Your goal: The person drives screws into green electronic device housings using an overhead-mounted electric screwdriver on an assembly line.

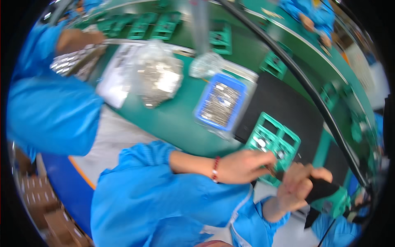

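Observation:
My left hand (242,166), with a red beaded bracelet (215,169) at the wrist, reaches over the near edge of a green fixture tray (297,142). Its thumb and fingers are pinched together near a small dark piece, too blurred to name. Close beside it, my right hand (297,185) has its fingers curled in, with one finger bent outward to the right. What it holds, if anything, is hidden. Small shiny metal parts (260,142) sit in the tray's openings. Right of my right hand is a black and green object (335,201), its kind unclear.
A blue bin (200,110) of metal parts and a clear bag (158,78) of similar parts lie on the green table. A black mat (267,94) is under the tray. A dark pole (304,78) crosses at right. A co-worker's blue sleeve (53,111) is at left; more trays (164,26) line the back.

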The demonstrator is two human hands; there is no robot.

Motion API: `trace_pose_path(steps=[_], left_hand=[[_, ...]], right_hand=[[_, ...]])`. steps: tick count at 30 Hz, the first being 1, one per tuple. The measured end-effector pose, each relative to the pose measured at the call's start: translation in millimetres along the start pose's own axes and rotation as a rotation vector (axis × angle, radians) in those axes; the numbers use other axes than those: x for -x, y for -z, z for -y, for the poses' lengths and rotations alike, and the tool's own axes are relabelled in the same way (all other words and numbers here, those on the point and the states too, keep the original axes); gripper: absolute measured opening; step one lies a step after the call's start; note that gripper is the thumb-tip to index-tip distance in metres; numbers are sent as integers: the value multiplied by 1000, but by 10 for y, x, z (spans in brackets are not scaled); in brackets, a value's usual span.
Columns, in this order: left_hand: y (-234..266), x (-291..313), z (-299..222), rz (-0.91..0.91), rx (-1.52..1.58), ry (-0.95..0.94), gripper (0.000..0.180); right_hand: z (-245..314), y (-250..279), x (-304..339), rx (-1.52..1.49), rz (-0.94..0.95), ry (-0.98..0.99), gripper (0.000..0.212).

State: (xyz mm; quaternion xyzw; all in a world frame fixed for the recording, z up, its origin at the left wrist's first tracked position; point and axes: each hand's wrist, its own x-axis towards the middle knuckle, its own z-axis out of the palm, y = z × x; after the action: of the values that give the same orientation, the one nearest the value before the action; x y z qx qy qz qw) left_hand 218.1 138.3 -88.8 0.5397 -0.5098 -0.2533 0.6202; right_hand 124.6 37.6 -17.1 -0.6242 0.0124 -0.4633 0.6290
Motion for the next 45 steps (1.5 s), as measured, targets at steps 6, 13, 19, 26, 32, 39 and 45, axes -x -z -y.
trace_pose_path(steps=[6, 13, 19, 26, 32, 39, 45], left_hand=[[-27, -34, 25, -60, -80, -19, 22], [-123, -24, 156, -26, -72, -16, 22], [-96, -21, 140, -28, -52, -40, 22], [3, -1, 31, -24, -186, -80, 20], [-65, 38, 98, 6, -56, -169, 17], [-77, 51, 100, 1, -102, -177, 14], [-50, 44, 101, 23, 34, -128, 15]], right_hand=[[-30, 250, 5, -12, 107, -64, 32], [-38, 403, 39, 0, 127, -42, 34], [-77, 289, 53, 15, 77, 18, 35], [-136, 380, -10, -176, 232, 27, 36], [-40, 253, 74, -28, 81, 54, 36], [-37, 190, 39, 65, 111, 43, 29], [-33, 193, 52, 76, 93, 36, 28]])
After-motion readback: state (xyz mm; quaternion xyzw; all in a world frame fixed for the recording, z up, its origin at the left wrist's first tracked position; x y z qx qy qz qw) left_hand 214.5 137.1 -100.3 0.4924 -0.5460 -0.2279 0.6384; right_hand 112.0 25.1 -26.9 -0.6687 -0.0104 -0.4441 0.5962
